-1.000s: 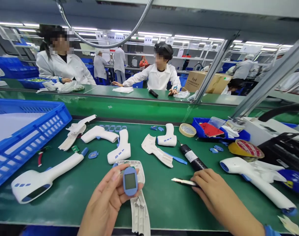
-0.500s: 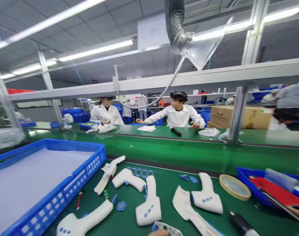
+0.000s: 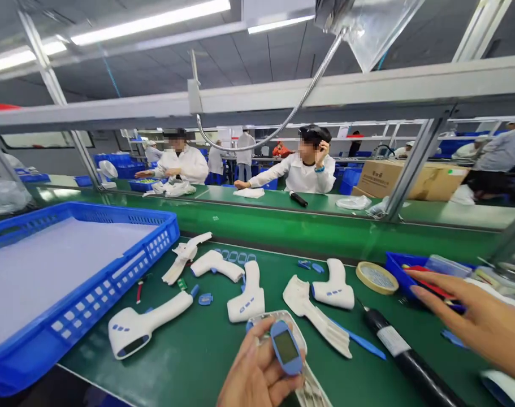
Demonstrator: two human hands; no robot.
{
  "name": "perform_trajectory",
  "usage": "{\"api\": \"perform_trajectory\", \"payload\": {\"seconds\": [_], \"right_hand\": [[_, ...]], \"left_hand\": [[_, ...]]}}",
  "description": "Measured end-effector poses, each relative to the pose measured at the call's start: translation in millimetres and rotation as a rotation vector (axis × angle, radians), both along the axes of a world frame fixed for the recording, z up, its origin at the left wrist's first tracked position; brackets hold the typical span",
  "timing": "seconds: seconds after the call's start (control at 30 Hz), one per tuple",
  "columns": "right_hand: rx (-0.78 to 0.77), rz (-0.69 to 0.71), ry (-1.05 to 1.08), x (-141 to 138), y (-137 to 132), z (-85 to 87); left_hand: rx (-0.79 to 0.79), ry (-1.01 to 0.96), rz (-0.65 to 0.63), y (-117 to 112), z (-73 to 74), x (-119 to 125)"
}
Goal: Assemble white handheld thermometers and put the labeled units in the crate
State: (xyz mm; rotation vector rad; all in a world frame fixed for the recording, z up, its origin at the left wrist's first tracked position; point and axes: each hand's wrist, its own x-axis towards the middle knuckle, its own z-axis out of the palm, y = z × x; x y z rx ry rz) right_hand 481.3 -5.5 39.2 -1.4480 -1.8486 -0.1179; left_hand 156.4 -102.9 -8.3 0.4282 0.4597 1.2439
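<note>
My left hand (image 3: 251, 370), at the bottom centre, is closed on a white thermometer shell half (image 3: 312, 384). A blue-framed display (image 3: 286, 346) with a grey screen lies across its fingers. My right hand (image 3: 480, 319) is open, fingers stretched out, beside and partly over a blue bin (image 3: 395, 271) on the right. Below that hand lies a black electric screwdriver (image 3: 410, 353). White thermometer-gun bodies lie about the green bench: one at the left (image 3: 155, 325), one in the middle (image 3: 251, 294) and one further right (image 3: 337, 285). An open white shell half (image 3: 316, 316) rests between my hands.
A large blue crate (image 3: 113, 288) with a white liner stands on the left. A tape roll (image 3: 376, 278) lies near the bin. Blue frames (image 3: 236, 257) and a small green board (image 3: 181, 284) lie farther back. Two people in white coats sit across the bench.
My view has tilted down. My left hand has come up into view with the shell half and display. My right hand has moved in from the right edge; the thin rod near it no longer shows.
</note>
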Motion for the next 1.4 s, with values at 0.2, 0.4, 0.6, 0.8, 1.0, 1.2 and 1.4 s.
{"api": "perform_trajectory", "payload": {"seconds": [0.2, 0.4, 0.6, 0.8, 1.0, 1.2, 1.4], "right_hand": [[0.005, 0.254, 0.087, -117, -96, -6.2], [-0.002, 0.252, 0.104, -156, -100, -34.8], [-0.032, 0.199, 0.136, -166, -102, -44.0], [-0.118, 0.257, 0.243, -166, -106, -46.0], [-0.252, 0.253, 0.356, -161, -107, -45.6], [-0.394, 0.357, 0.492, -155, -108, -34.2], [-0.284, 0.319, 0.457, -153, -115, -40.9]], "left_hand": [[-0.030, -0.136, -0.043, -5, 10.6, 15], [-0.007, -0.151, -0.041, -11, 8.3, 22], [-0.009, -0.182, -0.032, -12, 1.1, 24], [0.001, -0.104, -0.018, -14, -3.1, 25], [-0.024, 0.405, 0.196, -22, -2.6, 8], [-0.040, 0.790, 0.347, -13, 9.1, -4], [-0.241, 0.518, -0.095, -14, 10.2, 18]]}}
